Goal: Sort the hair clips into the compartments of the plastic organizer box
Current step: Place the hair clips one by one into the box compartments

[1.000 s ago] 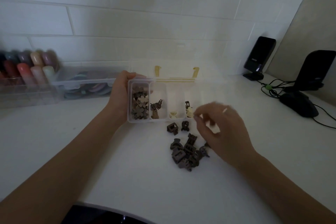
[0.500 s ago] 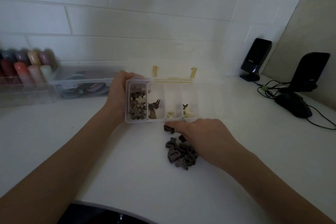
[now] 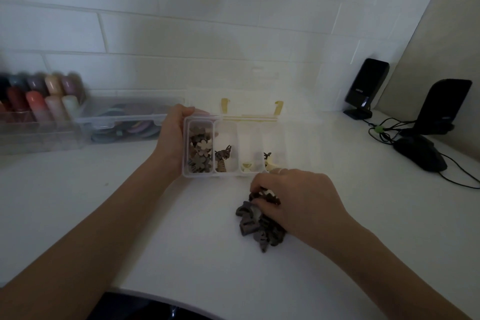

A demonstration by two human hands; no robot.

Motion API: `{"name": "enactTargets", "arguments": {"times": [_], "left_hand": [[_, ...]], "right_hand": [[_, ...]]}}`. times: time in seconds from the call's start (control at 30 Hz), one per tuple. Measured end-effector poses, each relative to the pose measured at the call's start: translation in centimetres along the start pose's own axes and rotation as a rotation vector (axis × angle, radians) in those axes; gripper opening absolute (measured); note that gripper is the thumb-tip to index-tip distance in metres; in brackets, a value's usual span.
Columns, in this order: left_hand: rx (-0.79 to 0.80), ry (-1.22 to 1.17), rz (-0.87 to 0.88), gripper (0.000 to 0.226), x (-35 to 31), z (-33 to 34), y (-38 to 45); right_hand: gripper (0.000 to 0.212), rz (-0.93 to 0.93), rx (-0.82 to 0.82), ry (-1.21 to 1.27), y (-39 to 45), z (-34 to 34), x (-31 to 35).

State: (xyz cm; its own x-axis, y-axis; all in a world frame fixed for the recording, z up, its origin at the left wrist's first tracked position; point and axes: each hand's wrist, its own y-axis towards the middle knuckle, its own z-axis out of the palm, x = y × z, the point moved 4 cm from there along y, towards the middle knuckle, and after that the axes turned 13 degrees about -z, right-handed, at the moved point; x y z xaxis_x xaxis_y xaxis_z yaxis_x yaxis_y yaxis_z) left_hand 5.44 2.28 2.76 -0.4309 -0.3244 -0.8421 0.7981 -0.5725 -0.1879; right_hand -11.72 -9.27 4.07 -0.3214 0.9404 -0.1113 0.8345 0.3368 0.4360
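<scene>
A clear plastic organizer box (image 3: 225, 174) with yellow latches lies open on the white desk. My left hand (image 3: 173, 138) grips its left end. Brown and cream flower clips (image 3: 199, 149) fill the leftmost compartment. The second compartment holds a few brown clips (image 3: 222, 157), and pale clips (image 3: 246, 166) lie in the third and fourth. A pile of dark brown claw clips (image 3: 255, 227) rests in front of the box. My right hand (image 3: 298, 200) lies curled over the pile, fingertips closed on clips at its top edge.
A clear case of coloured rolls (image 3: 124, 122) and a rack of coloured bottles (image 3: 39, 101) stand at the back left. Two black speakers (image 3: 366, 88) (image 3: 441, 106), a black mouse (image 3: 420, 153) and cables lie at the right. The desk's front edge curves below.
My right hand came down from above the box onto the pile and has drawn back over it, fingers curling onto the clips. My left hand has kept its hold on the box.
</scene>
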Motion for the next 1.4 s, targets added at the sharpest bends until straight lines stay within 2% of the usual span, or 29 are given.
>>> {"name": "enactTargets", "arguments": {"times": [0.07, 0.23, 0.33, 0.43, 0.53, 0.6, 0.67, 0.8, 0.9, 0.93, 1.03, 1.1, 1.27, 1.33, 1.4], "left_hand": [[-0.011, -0.001, 0.013, 0.024, -0.1, 0.0, -0.1], [-0.021, 0.005, 0.03, 0.023, -0.2, 0.0, -0.2], [-0.019, 0.005, 0.024, 0.025, -0.2, -0.1, -0.1], [-0.019, 0.003, 0.012, 0.023, -0.3, -0.3, 0.0], [-0.021, 0.02, 0.015, 0.024, -0.3, -0.3, 0.0], [-0.022, 0.043, 0.014, 0.026, -0.2, -0.3, -0.1], [-0.027, 0.061, 0.019, 0.026, -0.2, -0.3, 0.0], [-0.025, 0.076, 0.025, 0.027, -0.1, -0.1, 0.0], [-0.017, 0.095, 0.052, 0.028, -0.1, -0.1, 0.1], [-0.02, 0.099, 0.061, 0.029, -0.2, -0.1, 0.1], [-0.024, 0.097, 0.057, 0.028, -0.2, -0.1, 0.1], [-0.015, 0.106, 0.04, 0.025, -0.1, -0.1, 0.1], [-0.009, 0.077, 0.009, 0.023, 0.0, -0.1, 0.1], [-0.021, 0.053, 0.008, 0.022, 0.0, -0.1, 0.1], [-0.028, 0.035, 0.016, 0.021, 0.0, -0.1, 0.1]], "right_hand": [[0.012, -0.033, 0.003, -0.028, -0.2, 0.0, 0.0], [0.015, -0.079, 0.002, -0.083, -0.5, 0.4, -0.3], [0.011, 0.047, -0.12, 0.134, -0.7, -0.4, -0.9], [0.009, 0.172, -0.324, 0.439, -0.9, -0.9, -1.8], [0.02, 0.263, -0.511, 0.645, -1.0, -1.3, -2.8], [0.023, 0.294, -0.569, 0.59, -1.1, -1.5, -3.2], [0.025, 0.303, -0.579, 0.432, -1.0, -1.4, -3.5], [0.019, 0.242, -0.499, 0.06, -0.3, -0.3, -3.8], [0.011, 0.227, -0.44, -0.051, 0.1, 0.7, -3.7], [0.005, 0.225, -0.43, -0.066, 0.1, 0.9, -3.8], [0.023, 0.195, -0.399, -0.11, 0.0, 1.1, -3.9], [0.022, 0.187, -0.405, -0.059, 0.0, 0.8, -4.1], [0.019, 0.117, -0.598, 0.101, -1.1, -1.8, -4.0], [0.02, 0.03, -0.564, 0.126, -1.6, -2.2, -3.3], [0.023, -0.029, -0.439, 0.072, -1.7, -1.8, -2.5]]}}
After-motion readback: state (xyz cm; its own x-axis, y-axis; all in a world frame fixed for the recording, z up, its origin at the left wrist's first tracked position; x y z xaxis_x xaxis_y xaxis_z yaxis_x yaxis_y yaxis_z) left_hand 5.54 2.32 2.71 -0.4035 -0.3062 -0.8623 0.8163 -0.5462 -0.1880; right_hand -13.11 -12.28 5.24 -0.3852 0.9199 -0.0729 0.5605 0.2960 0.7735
